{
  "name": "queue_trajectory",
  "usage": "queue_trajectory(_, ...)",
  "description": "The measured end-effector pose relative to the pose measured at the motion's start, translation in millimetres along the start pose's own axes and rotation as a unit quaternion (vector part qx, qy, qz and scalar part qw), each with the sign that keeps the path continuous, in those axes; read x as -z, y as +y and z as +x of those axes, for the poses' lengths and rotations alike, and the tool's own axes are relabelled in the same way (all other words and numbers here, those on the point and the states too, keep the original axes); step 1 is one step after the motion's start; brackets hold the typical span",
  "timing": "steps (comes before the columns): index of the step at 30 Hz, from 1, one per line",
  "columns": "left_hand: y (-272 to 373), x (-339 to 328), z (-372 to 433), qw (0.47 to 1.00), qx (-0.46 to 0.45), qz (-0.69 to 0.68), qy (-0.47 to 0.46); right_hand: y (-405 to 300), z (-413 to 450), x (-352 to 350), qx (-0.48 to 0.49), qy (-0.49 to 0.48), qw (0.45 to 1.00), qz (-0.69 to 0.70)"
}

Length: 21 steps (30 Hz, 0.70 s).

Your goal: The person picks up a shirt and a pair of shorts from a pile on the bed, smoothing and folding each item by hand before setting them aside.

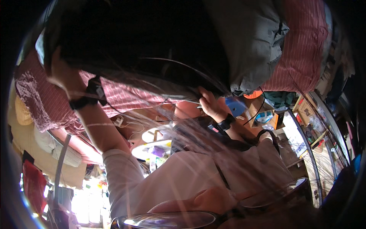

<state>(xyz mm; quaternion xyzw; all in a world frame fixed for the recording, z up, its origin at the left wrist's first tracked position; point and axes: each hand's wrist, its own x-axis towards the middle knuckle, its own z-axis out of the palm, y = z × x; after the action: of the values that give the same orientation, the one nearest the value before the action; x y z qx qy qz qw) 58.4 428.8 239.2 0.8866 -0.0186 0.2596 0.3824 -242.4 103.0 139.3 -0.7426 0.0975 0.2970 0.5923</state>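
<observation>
A large black cloth item, perhaps a garment [148, 43], fills the upper middle of the head view, much of it lost in shadow. My left hand [63, 73], blurred and with a dark band on its wrist, grips the cloth's left edge; the fingertips are hidden in the dark. At the lower right edge of the cloth, my right hand [211, 105] pinches the hem between thumb and curled fingers. Grey fabric [251, 48] adjoins the black part on the right. Beneath lies a red striped bed sheet [303, 48], bunched at the left.
A round white table [137, 149] bearing small items stands below the bed edge. To the right are an open cardboard box [255, 110], a blue stool or lid [235, 106] and metal rails [310, 156]. A white power strip [118, 121] with a cord lies near the bed.
</observation>
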Motion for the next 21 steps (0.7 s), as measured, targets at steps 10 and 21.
queue_trajectory(10,-92,-104,55,0.971,0.171,0.121,-0.114,-6,-23,4,0.091,0.157,0.944,-0.275)
queue_trajectory(21,117,-250,45,0.789,0.32,-0.095,-0.515,121,-62,83,-0.083,0.201,0.954,-0.206)
